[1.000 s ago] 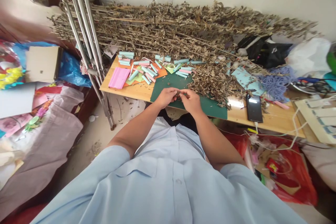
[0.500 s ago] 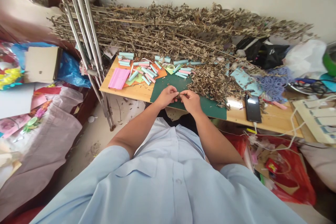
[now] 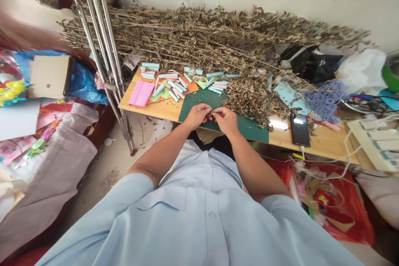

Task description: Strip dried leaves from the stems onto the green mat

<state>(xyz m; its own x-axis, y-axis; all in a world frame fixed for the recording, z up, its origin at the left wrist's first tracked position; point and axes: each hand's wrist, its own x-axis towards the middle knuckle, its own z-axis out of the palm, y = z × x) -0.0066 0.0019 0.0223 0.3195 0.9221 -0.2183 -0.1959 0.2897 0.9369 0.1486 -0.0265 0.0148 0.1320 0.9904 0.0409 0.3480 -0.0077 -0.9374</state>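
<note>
Over the near edge of the green mat (image 3: 202, 97), the left hand (image 3: 197, 116) and right hand (image 3: 227, 120) meet nearly fingertip to fingertip, thumbs and forefingers pinching a small brown bit (image 3: 211, 113) between them, its look that of dried leaf. The bit is too small and too covered to tell its long axis or which way it points. On the mat's right part and beyond its far edge lies a heap of dried leaves (image 3: 249, 97); farther behind the mat, long dried stalks (image 3: 187, 43) run left to right. Pink paper (image 3: 141, 93) lies left of the mat, paper rolls (image 3: 173, 85) at various angles between them, and a phone (image 3: 299, 129) right of the mat, lengthwise away from the person.
</note>
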